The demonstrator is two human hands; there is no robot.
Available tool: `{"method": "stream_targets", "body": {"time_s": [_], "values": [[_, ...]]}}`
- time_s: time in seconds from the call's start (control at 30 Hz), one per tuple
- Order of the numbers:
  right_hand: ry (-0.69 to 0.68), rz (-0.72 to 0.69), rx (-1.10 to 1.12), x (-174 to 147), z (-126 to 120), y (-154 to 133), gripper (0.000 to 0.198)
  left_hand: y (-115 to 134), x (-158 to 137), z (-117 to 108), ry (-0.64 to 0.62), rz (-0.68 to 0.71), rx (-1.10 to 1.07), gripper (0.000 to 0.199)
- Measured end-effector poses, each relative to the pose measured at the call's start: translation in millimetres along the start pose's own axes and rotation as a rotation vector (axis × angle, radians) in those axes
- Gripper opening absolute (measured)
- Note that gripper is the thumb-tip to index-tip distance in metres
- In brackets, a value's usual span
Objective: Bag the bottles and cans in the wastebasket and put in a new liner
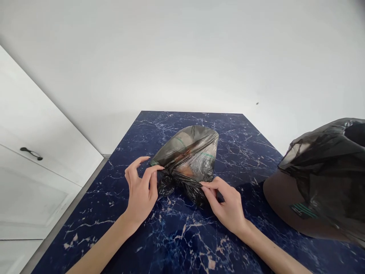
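Note:
A dark, see-through plastic bag (196,152) lies on the blue marbled tabletop, puffed out at the far side and bunched into black folds nearest me. Pale and orange-brown shapes with thin green lines show through its film; I cannot make out what they are. My left hand (142,186) is at the bag's left side, fingers spread, the index fingertip touching the gathered film and the thumb a little apart. On the right, my right hand (225,201) pinches the edge of the folds between thumb and index finger.
At the right table edge stands a rounded grey-brown object (281,198) with a green-striped patch, partly covered by another dark plastic bag (330,171). A white cabinet (37,190) with a black handle (31,153) is at left. Behind the table (182,239) rises a white wall (182,57).

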State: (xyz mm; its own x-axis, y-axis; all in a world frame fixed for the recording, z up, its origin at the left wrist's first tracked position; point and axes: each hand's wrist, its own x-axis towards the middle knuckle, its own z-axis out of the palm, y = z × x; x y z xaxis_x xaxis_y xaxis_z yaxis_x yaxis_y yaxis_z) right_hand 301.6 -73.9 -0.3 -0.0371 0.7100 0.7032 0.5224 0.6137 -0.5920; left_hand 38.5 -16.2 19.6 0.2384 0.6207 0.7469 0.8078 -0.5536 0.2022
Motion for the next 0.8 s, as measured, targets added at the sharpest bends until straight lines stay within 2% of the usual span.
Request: {"method": "stream_targets", "body": {"time_s": [0.27, 0.37, 0.53, 0.67, 0.8], "values": [[0.054, 0.131, 0.028, 0.1, 1.5, 0.5, 0.013, 3.5, -3.8, 1.7, -0.108, -0.127, -0.127, 0.021], [-0.016, 0.105, -0.003, -1.4, 2.9, 1.4, 0.012, 9.4, -5.5, 2.6, -0.139, -0.098, -0.145, 0.014], [-0.141, 0.057, -0.067, -4.1, 3.4, 3.0, 0.027, 15.3, -6.2, 3.7, -0.139, -0.028, -0.143, 0.012], [-0.122, 0.012, -0.104, -3.5, 2.9, 3.7, 0.01, 14.9, -5.0, 2.6, -0.101, 0.009, -0.122, 0.013], [-0.047, 0.044, -0.082, -1.2, 2.5, 2.2, 0.002, 12.4, -3.3, 1.3, -0.037, 0.016, -0.098, 0.015]]}}
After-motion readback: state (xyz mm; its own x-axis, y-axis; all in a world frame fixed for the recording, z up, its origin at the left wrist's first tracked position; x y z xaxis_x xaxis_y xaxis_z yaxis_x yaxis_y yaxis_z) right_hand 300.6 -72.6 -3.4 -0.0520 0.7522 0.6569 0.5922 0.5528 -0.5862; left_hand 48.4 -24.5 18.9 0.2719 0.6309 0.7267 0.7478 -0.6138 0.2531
